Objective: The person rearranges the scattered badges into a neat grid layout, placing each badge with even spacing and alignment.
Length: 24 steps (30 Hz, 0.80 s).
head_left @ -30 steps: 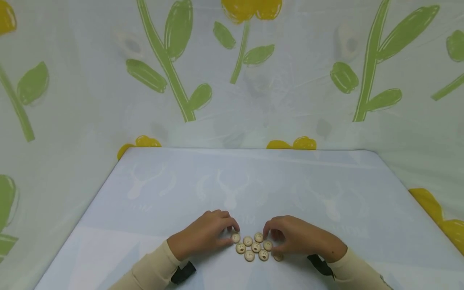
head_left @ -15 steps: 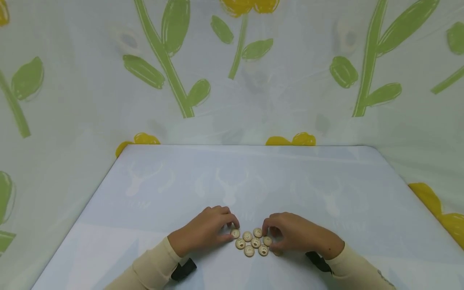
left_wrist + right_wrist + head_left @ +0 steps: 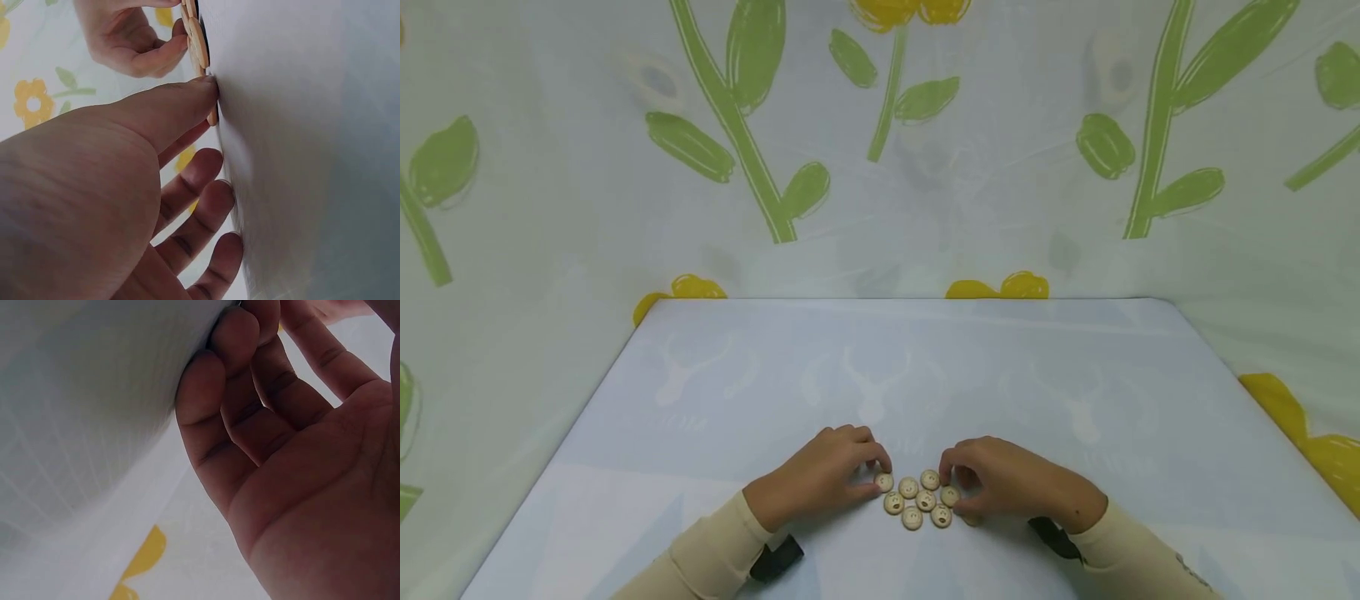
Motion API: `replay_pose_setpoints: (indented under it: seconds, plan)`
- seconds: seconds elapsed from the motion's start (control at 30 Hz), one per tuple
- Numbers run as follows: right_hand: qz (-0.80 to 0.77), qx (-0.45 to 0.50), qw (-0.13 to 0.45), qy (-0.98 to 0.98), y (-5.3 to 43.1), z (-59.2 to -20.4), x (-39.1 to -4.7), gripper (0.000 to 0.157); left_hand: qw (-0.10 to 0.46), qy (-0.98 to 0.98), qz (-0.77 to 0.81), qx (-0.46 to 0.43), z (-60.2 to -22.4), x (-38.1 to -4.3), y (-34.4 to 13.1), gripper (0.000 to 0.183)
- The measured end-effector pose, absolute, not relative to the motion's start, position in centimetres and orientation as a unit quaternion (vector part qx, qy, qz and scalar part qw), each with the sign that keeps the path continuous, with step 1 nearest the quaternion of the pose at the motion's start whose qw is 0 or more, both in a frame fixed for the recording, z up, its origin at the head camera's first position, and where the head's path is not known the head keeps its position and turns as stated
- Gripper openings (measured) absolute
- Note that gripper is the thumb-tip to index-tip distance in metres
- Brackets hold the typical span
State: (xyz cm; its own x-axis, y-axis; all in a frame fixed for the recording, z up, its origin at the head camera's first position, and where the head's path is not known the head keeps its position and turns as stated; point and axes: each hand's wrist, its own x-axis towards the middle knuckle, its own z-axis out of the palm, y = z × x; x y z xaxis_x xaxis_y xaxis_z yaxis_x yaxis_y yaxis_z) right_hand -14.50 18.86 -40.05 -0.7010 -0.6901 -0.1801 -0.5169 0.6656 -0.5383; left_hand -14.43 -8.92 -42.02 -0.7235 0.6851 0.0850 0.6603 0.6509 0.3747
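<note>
Several round wooden discs with small faces drawn on them lie in a close cluster on the table, one of them a middle disc [image 3: 926,500]. My left hand [image 3: 816,475] pinches the leftmost disc [image 3: 883,482] between thumb and index finger. In the left wrist view, the left thumb [image 3: 187,100] presses at a disc's edge [image 3: 213,117], and the other fingertips touch the table. My right hand [image 3: 1011,483] holds the right-hand disc [image 3: 950,496] between thumb and index finger. Under that hand, a lower-right disc [image 3: 972,520] is mostly hidden. The right wrist view shows curled fingers [image 3: 203,394] against the table.
The pale table [image 3: 880,367] has faint deer-head prints and stretches away to a far edge. Behind it hangs a white cloth [image 3: 1000,208] with green stems and yellow flowers. A black strap [image 3: 777,558] sits at the left wrist, another strap [image 3: 1054,537] at the right.
The head view has shifted slightly. My right thumb has edged in, covering more of the lower-right disc. Both hands otherwise keep their places around the cluster.
</note>
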Motion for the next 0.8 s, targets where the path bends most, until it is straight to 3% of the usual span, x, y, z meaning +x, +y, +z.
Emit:
replay_pose_setpoints:
  seconds: [0.8]
  plan:
    - [-0.237,-0.332,0.194,0.892,18.56,-40.10,-14.14,0.018,0.048,0.912,0.204,0.353,-42.40,-14.27,-8.93,0.016]
